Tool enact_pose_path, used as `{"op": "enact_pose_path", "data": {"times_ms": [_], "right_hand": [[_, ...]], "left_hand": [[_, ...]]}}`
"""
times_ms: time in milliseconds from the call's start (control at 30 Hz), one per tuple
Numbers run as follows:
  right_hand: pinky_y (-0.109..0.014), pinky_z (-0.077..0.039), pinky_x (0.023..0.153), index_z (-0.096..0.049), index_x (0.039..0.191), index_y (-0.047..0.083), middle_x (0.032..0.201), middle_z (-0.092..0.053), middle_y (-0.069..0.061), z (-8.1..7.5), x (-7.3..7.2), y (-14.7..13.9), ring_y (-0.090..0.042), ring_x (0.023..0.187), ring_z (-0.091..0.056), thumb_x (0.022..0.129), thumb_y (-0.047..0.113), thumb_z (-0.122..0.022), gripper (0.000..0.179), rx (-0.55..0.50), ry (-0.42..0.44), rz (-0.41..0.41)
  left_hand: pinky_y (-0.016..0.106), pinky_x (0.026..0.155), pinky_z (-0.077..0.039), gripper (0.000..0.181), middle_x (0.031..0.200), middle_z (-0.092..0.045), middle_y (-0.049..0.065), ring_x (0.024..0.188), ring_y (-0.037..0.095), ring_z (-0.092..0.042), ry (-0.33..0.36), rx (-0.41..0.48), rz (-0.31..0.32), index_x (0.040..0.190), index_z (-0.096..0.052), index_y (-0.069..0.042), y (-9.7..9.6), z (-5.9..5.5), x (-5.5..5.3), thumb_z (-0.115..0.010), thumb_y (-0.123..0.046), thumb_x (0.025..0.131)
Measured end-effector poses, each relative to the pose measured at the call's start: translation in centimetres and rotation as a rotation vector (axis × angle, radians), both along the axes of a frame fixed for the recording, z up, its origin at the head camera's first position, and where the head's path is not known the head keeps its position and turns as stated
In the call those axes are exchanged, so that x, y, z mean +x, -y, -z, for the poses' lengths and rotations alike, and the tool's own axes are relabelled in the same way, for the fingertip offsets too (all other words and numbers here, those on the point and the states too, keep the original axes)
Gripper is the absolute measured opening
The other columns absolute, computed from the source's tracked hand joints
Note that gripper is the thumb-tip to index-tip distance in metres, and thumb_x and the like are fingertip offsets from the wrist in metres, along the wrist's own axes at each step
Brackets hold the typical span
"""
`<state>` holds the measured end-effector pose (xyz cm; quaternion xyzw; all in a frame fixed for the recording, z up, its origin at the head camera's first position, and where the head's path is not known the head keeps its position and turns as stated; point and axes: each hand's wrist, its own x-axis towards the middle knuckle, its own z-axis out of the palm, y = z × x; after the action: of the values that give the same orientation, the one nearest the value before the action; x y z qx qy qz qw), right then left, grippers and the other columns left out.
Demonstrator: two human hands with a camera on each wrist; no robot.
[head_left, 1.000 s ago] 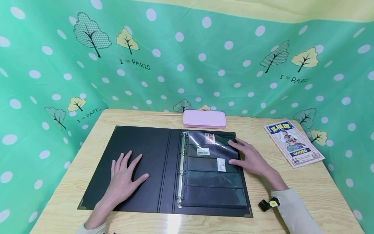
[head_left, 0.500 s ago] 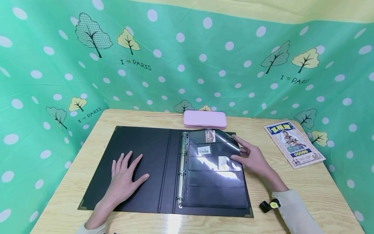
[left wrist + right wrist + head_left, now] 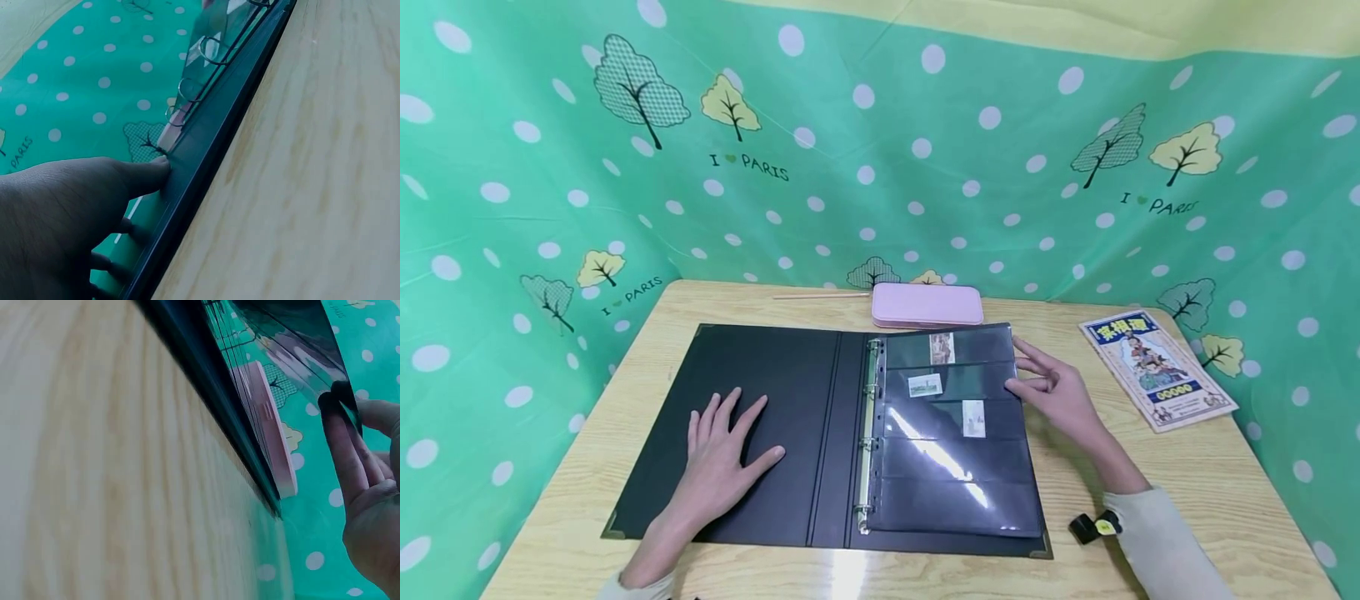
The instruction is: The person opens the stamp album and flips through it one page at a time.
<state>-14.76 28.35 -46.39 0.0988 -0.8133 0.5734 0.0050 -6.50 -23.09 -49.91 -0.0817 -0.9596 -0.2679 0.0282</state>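
A black ring binder lies spread on the table, its metal rings holding a black stamp album page with clear pockets. Three stamps show in the upper pockets: a brownish one, a green and white one and a pale one. My left hand rests with spread fingers on the inside of the left cover. My right hand pinches the page's right edge between thumb and fingers; the right wrist view shows that edge lifted off the sheets below.
A pink pencil case lies behind the binder, beside a thin wooden stick. An illustrated booklet is at the right. A green polka-dot cloth hangs around the wooden table.
My right hand has gone from lying over the page's right edge to pinching it, and the edge has come up. The left hand stays in place.
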Motion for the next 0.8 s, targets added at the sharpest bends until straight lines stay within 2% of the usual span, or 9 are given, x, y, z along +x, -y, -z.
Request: {"op": "enact_pose_path", "data": {"times_ms": [67, 167, 233, 367, 467, 633, 800], "right_hand": [[-0.026, -0.065, 0.076, -0.050, 0.164, -0.003, 0.130, -0.072, -0.032, -0.1, 0.0, -0.1, -0.004, 0.088, -0.078, 0.106, -0.002, -0.071, 0.061, -0.011, -0.050, -0.025], [-0.033, -0.066, 0.066, -0.051, 0.163, -0.003, 0.115, -0.078, -0.017, 0.0, -0.1, -0.3, -0.009, 0.079, -0.076, 0.109, -0.004, -0.065, 0.055, -0.014, -0.109, -0.071], [-0.037, -0.065, 0.061, -0.050, 0.164, -0.002, 0.109, -0.078, -0.011, -0.1, -0.1, -0.4, -0.015, 0.072, -0.073, 0.110, -0.004, -0.062, 0.054, -0.012, -0.127, -0.107], [-0.039, -0.064, 0.057, -0.046, 0.168, 0.001, 0.105, -0.074, -0.009, -0.4, 0.1, -0.3, -0.019, 0.066, -0.069, 0.114, -0.003, -0.055, 0.054, -0.040, -0.118, -0.190], [-0.035, -0.064, 0.059, -0.043, 0.170, 0.003, 0.108, -0.071, -0.005, -0.9, 0.4, -0.1, -0.015, 0.074, -0.068, 0.117, -0.003, -0.047, 0.053, -0.104, -0.102, -0.248], [-0.025, -0.063, 0.074, -0.047, 0.170, 0.012, 0.124, -0.071, 0.003, -2.0, 1.3, 0.9, -0.009, 0.095, -0.070, 0.120, 0.002, -0.040, 0.052, -0.232, -0.087, -0.280], [-0.023, -0.062, 0.083, -0.043, 0.172, 0.013, 0.136, -0.073, 0.004, -2.9, 2.1, 2.3, -0.009, 0.108, -0.076, 0.121, 0.006, -0.034, 0.052, -0.357, -0.130, -0.338]], "left_hand": [[0.080, 0.126, 0.002, 0.086, 0.176, -0.023, 0.033, 0.164, 0.061, -0.007, -0.002, -0.001, 0.000, 0.168, -0.047, -0.010, 0.0, 0.0, 0.0, -0.080, -0.049, 0.100], [0.080, 0.126, 0.001, 0.086, 0.176, -0.023, 0.033, 0.164, 0.061, -0.008, -0.006, -0.002, 0.000, 0.168, -0.048, -0.010, 0.0, 0.0, 0.0, -0.080, -0.049, 0.100], [0.080, 0.126, 0.001, 0.086, 0.176, -0.023, 0.033, 0.164, 0.061, -0.008, -0.005, -0.003, 0.000, 0.168, -0.047, -0.010, 0.0, 0.0, 0.0, -0.080, -0.050, 0.100], [0.080, 0.126, 0.001, 0.086, 0.177, -0.023, 0.033, 0.164, 0.061, -0.008, 0.000, -0.006, -0.003, 0.168, -0.047, -0.010, 0.0, -0.1, 0.1, -0.080, -0.050, 0.100], [0.079, 0.127, 0.001, 0.086, 0.177, -0.023, 0.033, 0.164, 0.061, -0.008, 0.002, -0.014, -0.006, 0.168, -0.048, -0.010, 0.0, -0.1, 0.1, -0.080, -0.051, 0.100], [0.080, 0.127, 0.002, 0.086, 0.176, -0.023, 0.034, 0.163, 0.062, -0.008, -0.004, -0.014, -0.004, 0.168, -0.048, -0.009, -0.1, 0.0, 0.1, -0.080, -0.052, 0.099], [0.080, 0.127, 0.005, 0.082, 0.174, -0.025, 0.036, 0.162, 0.064, -0.008, -0.025, 0.002, -0.011, 0.165, -0.051, -0.007, -0.3, -0.2, -0.2, -0.081, -0.048, 0.100]]}}
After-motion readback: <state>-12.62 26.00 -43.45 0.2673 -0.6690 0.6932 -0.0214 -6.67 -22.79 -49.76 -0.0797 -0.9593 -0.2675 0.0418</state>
